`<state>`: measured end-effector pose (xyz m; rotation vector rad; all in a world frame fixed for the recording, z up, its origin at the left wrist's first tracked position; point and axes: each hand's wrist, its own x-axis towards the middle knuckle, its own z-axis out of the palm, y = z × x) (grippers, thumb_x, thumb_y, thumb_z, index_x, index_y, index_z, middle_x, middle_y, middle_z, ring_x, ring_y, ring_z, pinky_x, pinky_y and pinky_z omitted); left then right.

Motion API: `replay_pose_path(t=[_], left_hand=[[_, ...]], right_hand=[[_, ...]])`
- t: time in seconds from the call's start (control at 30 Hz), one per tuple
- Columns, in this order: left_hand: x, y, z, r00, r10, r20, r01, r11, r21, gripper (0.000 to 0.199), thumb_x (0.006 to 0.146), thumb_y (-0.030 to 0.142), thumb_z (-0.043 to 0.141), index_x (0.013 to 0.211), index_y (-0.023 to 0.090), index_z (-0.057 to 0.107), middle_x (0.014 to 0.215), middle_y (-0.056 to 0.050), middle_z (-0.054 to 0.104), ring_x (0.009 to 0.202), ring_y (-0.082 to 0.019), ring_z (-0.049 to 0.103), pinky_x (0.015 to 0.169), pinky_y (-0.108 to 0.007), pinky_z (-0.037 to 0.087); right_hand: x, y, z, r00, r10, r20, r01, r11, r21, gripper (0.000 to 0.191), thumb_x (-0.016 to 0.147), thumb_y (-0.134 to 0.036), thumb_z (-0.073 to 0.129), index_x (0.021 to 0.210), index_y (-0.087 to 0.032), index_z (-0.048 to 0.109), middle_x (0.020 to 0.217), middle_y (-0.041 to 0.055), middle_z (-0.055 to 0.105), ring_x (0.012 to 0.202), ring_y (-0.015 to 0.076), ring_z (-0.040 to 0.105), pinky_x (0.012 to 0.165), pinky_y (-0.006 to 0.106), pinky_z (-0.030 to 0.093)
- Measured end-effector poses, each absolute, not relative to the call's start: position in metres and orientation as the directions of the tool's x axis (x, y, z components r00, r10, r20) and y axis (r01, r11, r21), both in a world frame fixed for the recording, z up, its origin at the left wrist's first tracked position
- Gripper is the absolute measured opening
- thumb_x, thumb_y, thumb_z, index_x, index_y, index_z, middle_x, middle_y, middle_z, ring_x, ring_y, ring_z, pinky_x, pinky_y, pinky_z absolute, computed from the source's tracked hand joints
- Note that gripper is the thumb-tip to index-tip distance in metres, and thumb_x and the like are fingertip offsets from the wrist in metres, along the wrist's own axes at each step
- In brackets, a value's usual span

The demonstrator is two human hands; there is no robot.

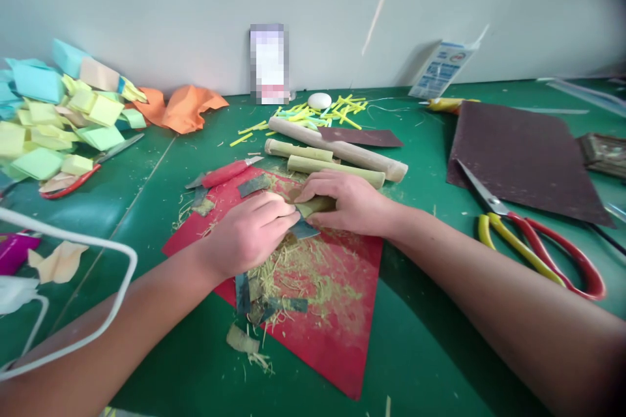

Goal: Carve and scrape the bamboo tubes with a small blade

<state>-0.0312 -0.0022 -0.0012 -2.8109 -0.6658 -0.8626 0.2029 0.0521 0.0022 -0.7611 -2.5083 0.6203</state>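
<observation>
Over a red sheet [342,332] strewn with fine shavings, my right hand [345,201] grips a short green bamboo piece [317,205]. My left hand [257,228] is closed, its fingers pinching a dark sandpaper strip [304,229] against the near end of that piece. Just beyond the hands lie two more green pieces [337,169] and a longer pale bamboo stick [342,148]. A red-handled knife [227,172] rests at the sheet's far left corner. Scraps of worn sandpaper [288,304] lie among the shavings below my left hand.
Red-and-yellow scissors [538,241] lie on the right by a large dark sheet [528,156]. Folded paper pieces [63,117] pile up at the left, with orange paper [186,107] beside them. A white cable [132,260] arches at lower left. Yellow strips [349,107] lie behind.
</observation>
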Motion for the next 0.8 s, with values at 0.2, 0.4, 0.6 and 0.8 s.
replay_pose_path(t=[0.2,0.4,0.6,0.8], left_hand=[[-0.046,-0.009,0.001,0.753,0.395,0.526,0.462,-0.887,0.005,0.024,0.088,0.006,0.054,0.109,0.010,0.063,0.103,-0.012,0.068,0.100,-0.021,0.062,0.088,-0.036,0.056],[-0.037,-0.002,-0.001,0.746,0.370,0.553,0.427,-0.904,0.030,0.025,0.088,0.008,0.055,0.111,0.011,0.063,0.101,-0.011,0.068,0.100,-0.021,0.061,0.089,-0.039,0.056],[-0.045,-0.006,0.000,0.755,0.380,0.534,0.438,-0.899,0.020,0.026,0.089,0.009,0.054,0.113,0.012,0.062,0.103,-0.011,0.069,0.100,-0.021,0.062,0.087,-0.038,0.057],[-0.041,-0.003,-0.001,0.758,0.381,0.529,0.424,-0.905,0.043,0.024,0.088,0.007,0.055,0.111,0.009,0.062,0.105,-0.012,0.067,0.101,-0.022,0.060,0.089,-0.040,0.055]], right_hand=[[0.203,0.052,0.004,-0.752,0.603,0.264,0.412,0.744,-0.526,0.022,0.075,-0.026,0.072,0.096,-0.022,0.066,0.101,0.0039,0.067,0.095,0.0200,0.061,0.084,0.034,0.045],[0.203,0.051,0.003,-0.745,0.608,0.276,0.405,0.740,-0.537,0.021,0.075,-0.024,0.072,0.095,-0.022,0.065,0.100,0.0031,0.067,0.095,0.0194,0.061,0.083,0.033,0.045],[0.204,0.052,0.002,-0.753,0.594,0.282,0.396,0.751,-0.528,0.022,0.075,-0.026,0.072,0.096,-0.023,0.065,0.099,0.0029,0.067,0.094,0.0196,0.061,0.083,0.034,0.046],[0.203,0.051,0.003,-0.748,0.601,0.281,0.400,0.746,-0.532,0.023,0.074,-0.024,0.072,0.096,-0.022,0.066,0.100,0.0037,0.067,0.096,0.0202,0.061,0.085,0.035,0.045]])
